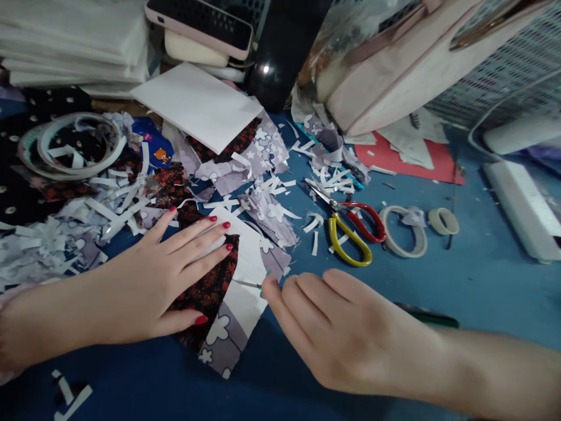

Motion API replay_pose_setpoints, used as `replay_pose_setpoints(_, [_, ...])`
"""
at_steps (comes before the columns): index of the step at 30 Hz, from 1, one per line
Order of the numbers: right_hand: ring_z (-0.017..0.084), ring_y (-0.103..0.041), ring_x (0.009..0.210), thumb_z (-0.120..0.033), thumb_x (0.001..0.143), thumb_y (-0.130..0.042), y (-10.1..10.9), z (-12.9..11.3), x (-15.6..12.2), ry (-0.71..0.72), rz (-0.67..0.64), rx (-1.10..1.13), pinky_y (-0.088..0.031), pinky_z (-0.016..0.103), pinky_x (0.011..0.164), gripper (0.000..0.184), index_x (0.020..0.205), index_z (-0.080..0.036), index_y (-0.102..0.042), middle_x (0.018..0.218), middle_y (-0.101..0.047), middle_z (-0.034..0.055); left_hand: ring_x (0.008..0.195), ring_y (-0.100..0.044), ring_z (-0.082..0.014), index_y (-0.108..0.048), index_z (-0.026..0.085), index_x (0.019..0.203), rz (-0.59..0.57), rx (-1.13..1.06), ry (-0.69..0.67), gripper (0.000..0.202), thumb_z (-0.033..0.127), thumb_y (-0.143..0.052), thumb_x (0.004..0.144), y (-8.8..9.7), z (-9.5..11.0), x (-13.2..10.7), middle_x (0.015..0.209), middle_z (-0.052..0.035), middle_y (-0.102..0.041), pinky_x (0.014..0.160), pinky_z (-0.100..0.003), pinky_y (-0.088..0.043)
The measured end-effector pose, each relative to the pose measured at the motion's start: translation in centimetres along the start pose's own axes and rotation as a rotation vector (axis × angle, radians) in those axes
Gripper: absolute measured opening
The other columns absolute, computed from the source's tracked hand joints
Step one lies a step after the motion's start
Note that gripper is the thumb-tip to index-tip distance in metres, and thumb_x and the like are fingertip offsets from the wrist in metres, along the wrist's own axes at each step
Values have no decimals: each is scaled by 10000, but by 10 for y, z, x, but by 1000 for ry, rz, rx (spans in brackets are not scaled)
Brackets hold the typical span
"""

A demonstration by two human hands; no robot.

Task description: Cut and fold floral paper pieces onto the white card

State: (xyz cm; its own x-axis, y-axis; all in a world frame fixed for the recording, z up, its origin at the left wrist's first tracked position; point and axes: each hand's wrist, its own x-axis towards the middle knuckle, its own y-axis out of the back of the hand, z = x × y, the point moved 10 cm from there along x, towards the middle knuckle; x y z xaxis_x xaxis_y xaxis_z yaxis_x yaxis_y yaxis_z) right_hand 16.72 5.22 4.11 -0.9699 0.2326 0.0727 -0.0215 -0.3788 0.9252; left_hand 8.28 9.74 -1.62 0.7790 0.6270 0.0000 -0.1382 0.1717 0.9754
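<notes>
My left hand [175, 275] lies flat with its fingers spread, pressing on a dark red-and-black floral fabric piece [204, 301]. Beneath that fabric are a white sheet [252, 251] and a grey fabric piece with white flowers [225, 336]. My right hand [333, 327] is closed around a thin pointed metal tool [246, 283] with a bit of teal near the fingers. The tool's tip touches or hovers just over the white sheet by the dark fabric's edge; I cannot tell which. Most of its handle is hidden inside the hand.
Scissors [335, 204] with red and yellow handles lie beyond my right hand, beside tape rolls [405, 231]. Paper and fabric scraps [118, 216] cover the left. Further back are a white card [199, 108], a phone [201, 26] and a pale pink bag [394, 64].
</notes>
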Motion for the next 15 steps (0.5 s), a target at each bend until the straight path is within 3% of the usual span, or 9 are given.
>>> replay_pose_setpoints(11, [158,-544,586,-102,868,-498,0,0,0,7,-23,5,-310,301,512,225,973,-81,-696,675,-667,72,1450,-290,-294,-445,190,1437,54,34,-81,684,613,-452,900,-1,0,-2,1550,-108,-363,1216,-502,-41])
replay_pose_setpoints(15, [155,-548,596,-116,879,-496,-2,-1,-1,19,-22,6,-312,303,518,223,983,-72,-688,691,-662,71,1440,-311,-304,-455,198,1430,50,31,-78,676,609,-466,895,-2,0,-1,1542,-111,-381,1212,-515,-76])
